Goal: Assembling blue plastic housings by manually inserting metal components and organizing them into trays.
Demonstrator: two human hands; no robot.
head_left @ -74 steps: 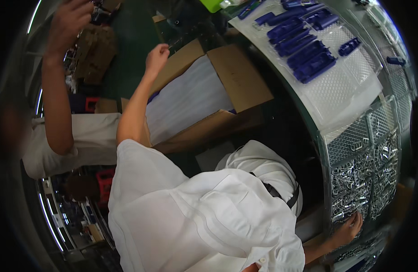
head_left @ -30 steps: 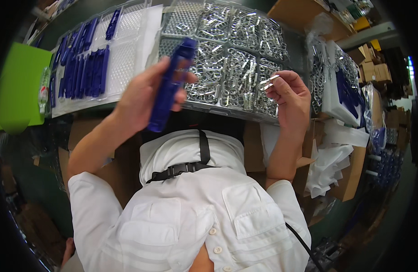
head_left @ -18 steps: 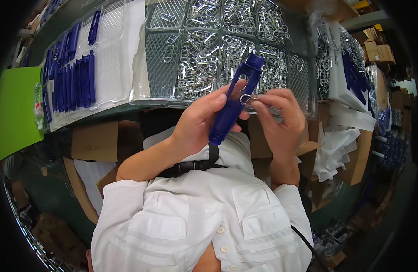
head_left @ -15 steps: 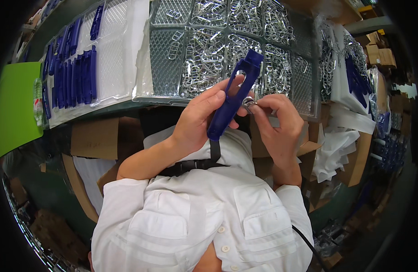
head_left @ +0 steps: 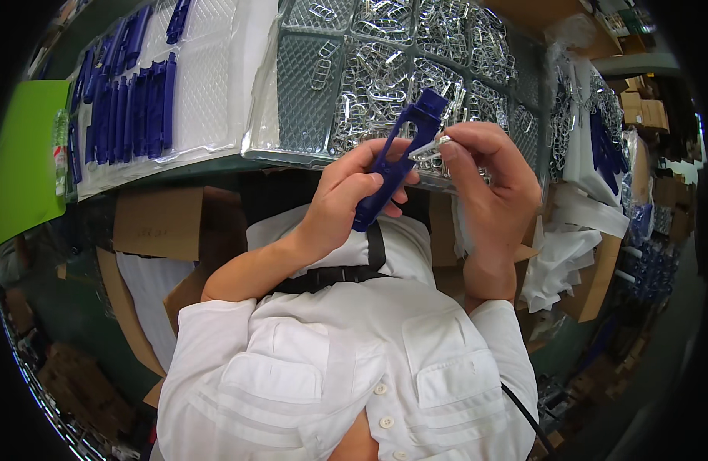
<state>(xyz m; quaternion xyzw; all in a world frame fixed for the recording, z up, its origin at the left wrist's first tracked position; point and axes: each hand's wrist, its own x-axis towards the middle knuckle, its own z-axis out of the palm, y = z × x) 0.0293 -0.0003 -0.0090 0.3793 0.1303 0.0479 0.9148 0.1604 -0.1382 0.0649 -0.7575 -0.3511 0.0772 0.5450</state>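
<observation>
My left hand [head_left: 337,194] is closed around a long dark-blue plastic part [head_left: 386,184] with an open slot near its upper end. The part is tilted, its upper end leaning away and to the right. Between the thumb and fingertips of my right hand [head_left: 494,170] is a small shiny metal clip [head_left: 426,150], its near end at the side of the blue part by the slot. Whether the clip sits inside the slot, I cannot tell. Behind both hands, many similar looped metal clips [head_left: 369,88] fill the cells of a clear divided tray [head_left: 302,100].
To the left, several blue parts [head_left: 142,107] lie in a clear plastic tray [head_left: 208,100], beside a bright green sheet [head_left: 23,161]. Open cardboard boxes [head_left: 158,223] flank me below the table edge. At right, more blue parts [head_left: 606,150] rest beside clips, above crumpled white sheeting [head_left: 561,269].
My right hand has moved slightly up and right, and the clip now shows as a longer strip angled against the blue part. The blue part has turned, showing its slot more openly.
</observation>
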